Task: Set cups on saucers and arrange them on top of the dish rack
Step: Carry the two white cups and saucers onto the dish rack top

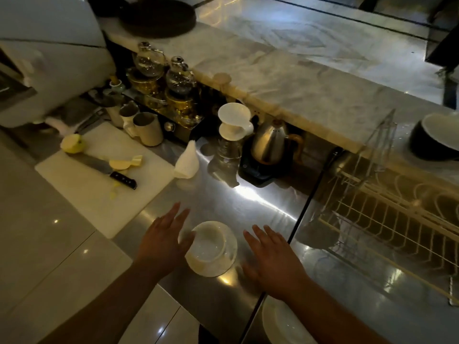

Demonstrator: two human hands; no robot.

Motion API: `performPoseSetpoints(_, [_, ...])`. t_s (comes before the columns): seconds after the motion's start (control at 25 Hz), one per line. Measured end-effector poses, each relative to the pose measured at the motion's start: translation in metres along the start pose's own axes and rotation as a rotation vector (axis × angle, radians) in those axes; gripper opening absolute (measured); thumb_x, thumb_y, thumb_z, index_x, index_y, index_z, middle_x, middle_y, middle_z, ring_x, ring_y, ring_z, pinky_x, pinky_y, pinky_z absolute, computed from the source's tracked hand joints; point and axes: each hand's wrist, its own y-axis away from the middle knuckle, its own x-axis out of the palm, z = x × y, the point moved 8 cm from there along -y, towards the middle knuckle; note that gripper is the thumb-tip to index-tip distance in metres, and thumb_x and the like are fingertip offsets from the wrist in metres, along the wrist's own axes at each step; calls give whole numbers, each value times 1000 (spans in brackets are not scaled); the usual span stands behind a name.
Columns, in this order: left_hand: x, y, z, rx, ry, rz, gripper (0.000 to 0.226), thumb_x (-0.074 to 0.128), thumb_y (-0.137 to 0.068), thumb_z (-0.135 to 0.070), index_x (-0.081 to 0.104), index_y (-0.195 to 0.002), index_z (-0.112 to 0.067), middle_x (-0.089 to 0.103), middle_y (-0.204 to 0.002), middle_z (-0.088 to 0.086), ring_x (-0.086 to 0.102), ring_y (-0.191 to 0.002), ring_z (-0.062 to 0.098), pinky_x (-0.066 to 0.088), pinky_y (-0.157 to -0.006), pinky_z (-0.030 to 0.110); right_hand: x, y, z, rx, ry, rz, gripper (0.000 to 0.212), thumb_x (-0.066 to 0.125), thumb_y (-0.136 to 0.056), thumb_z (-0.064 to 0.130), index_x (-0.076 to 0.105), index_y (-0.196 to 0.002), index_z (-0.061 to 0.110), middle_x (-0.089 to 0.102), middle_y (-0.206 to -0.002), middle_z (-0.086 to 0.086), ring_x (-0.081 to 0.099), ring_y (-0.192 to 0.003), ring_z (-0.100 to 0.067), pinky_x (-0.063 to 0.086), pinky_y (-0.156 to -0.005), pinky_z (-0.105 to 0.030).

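A white cup (208, 244) stands on a white saucer (229, 254) on the steel counter (223, 202), near its front edge. My left hand (166, 237) hovers just left of the cup with straight fingers, its fingertips close to the saucer's rim. My right hand (269, 256) lies flat to the right of the saucer, fingers spread, holding nothing. The wire dish rack (387, 219) stands at the right, with nothing on its top rails. A white plate (280, 324) shows under my right forearm.
A white cutting board (99, 184) with a knife (109, 170) and cut apple pieces (73, 144) lies to the left. Behind stand mugs (147, 129), a pour-over dripper (233, 120), a steel kettle (269, 142) and glass pots (178, 78). A dark bowl (434, 140) sits on the marble ledge.
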Motion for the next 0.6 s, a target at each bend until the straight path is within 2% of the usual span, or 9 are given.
performPoseSetpoints(0.08, [5, 4, 23, -78, 33, 23, 61, 45, -102, -55, 37, -157, -30, 23, -171, -2, 43, -146, 26, 40, -114, 50, 8, -8, 0, 44, -15, 20, 80, 31, -89, 70, 23, -158, 30, 29, -165, -4, 26, -149, -28, 23, -121, -46])
performPoseSetpoints(0.2, [21, 11, 44, -121, 35, 103, 56, 46, -103, -50, 40, -154, -29, 38, -164, -1, 50, -139, 25, 45, -111, 46, 21, -17, 2, 104, -16, 36, 71, 32, -85, 65, 47, -142, 26, 55, -138, -4, 49, -123, -25, 44, -100, -40])
performPoseSetpoints(0.36, [42, 14, 47, -98, 48, 165, 57, 49, -99, -57, 46, -150, -30, 49, -152, -3, 54, -131, 22, 49, -105, 42, 40, -22, 7, 195, -133, 42, 60, 33, -81, 67, 58, -117, 26, 61, -108, 0, 54, -98, -19, 47, -78, -34])
performPoseSetpoints(0.48, [53, 12, 47, -113, 54, 201, 57, 46, -97, -62, 48, -146, -32, 56, -142, -2, 58, -123, 20, 51, -98, 39, 54, -25, 11, 291, -322, 53, 42, 46, -84, 66, 55, -98, 28, 59, -88, 8, 54, -76, -8, 45, -63, -27])
performPoseSetpoints(0.6, [62, 9, 45, -152, 113, 263, 55, 50, -95, -62, 48, -142, -34, 65, -123, -5, 63, -101, 13, 50, -82, 32, 73, -25, 12, 443, -522, 95, 32, 63, -86, 56, 53, -97, 27, 63, -82, 7, 59, -70, -6, 43, -56, -22])
